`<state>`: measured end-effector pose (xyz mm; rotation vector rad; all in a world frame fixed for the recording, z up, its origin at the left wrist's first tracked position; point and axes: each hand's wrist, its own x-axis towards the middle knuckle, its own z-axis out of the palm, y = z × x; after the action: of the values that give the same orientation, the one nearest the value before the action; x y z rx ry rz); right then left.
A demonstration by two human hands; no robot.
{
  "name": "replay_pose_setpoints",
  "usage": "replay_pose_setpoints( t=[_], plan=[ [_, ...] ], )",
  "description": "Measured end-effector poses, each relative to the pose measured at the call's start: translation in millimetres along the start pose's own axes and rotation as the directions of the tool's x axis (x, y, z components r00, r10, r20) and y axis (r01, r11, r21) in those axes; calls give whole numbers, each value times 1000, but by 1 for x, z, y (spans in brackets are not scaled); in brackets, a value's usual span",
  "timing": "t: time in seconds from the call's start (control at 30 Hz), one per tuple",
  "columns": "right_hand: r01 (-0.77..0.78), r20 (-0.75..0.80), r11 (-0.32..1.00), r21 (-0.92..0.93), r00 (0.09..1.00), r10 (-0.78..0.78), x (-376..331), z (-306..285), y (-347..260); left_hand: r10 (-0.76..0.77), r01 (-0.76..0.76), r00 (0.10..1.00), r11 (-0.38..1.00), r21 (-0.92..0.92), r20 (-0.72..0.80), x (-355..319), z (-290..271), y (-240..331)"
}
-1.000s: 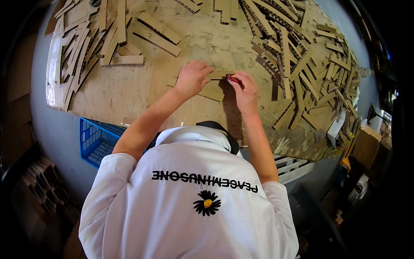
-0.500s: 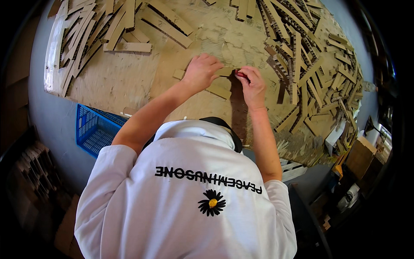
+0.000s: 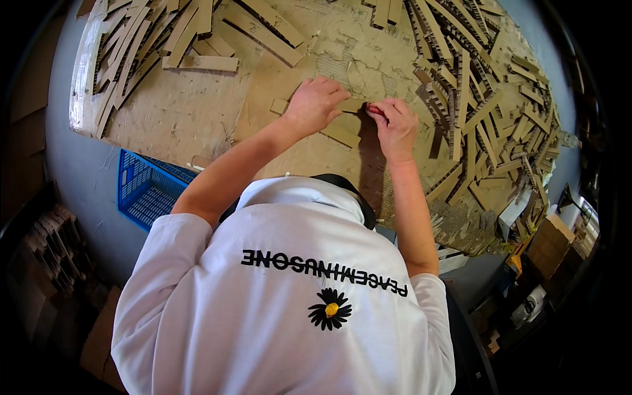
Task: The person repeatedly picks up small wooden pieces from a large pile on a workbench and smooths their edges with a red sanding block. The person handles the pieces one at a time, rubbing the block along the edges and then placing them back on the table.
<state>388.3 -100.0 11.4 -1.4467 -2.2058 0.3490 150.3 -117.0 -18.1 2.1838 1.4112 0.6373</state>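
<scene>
My left hand (image 3: 317, 102) lies on the cardboard-covered table (image 3: 197, 125), its fingers gripping the end of a short cardboard strip (image 3: 351, 105). My right hand (image 3: 396, 122) is closed just right of that strip. It pinches a small red thing (image 3: 375, 110) against the strip's end; what it is I cannot tell. Another loose cardboard strip (image 3: 340, 134) sits just below my hands. Both forearms reach up from my white shirt (image 3: 289, 296).
Piles of cardboard strips lie at the table's far left (image 3: 131, 46) and all along its right side (image 3: 494, 125). A blue plastic crate (image 3: 141, 191) sits below the table's near edge on the left. Brown boxes (image 3: 550, 247) stand at the lower right.
Both hands stay together at the same strip. The view has shifted a little, so the table and hands sit slightly higher and further right in the picture.
</scene>
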Motion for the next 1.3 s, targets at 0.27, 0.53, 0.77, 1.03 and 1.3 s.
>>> replay_pose_setpoints(
  t=[0.27, 0.53, 0.77, 1.03, 1.3],
  plan=[
    [8, 19, 1000, -26, 1000, -7, 1, -3, -1, 18, -18, 1000, 1000, -25, 10, 0, -4, -2],
    [-132, -51, 984, 117, 989, 139, 6, -15, -7, 76, -75, 997, 997, -34, 11, 4, -5, -3],
    [-374, -201, 656, 656, 751, 629, 18, -59, -28, 21, 0, 963, 997, 78, -268, -18, -70, -23],
    [-236, 53, 892, 386, 971, 234, -32, -10, -89, -128, 252, 864, 947, 199, -487, -51, -148, -78],
    [-100, 9, 947, 305, 995, 102, -33, 23, -94, -55, 58, 998, 995, 81, -34, -71, -54, -20]
  ],
)
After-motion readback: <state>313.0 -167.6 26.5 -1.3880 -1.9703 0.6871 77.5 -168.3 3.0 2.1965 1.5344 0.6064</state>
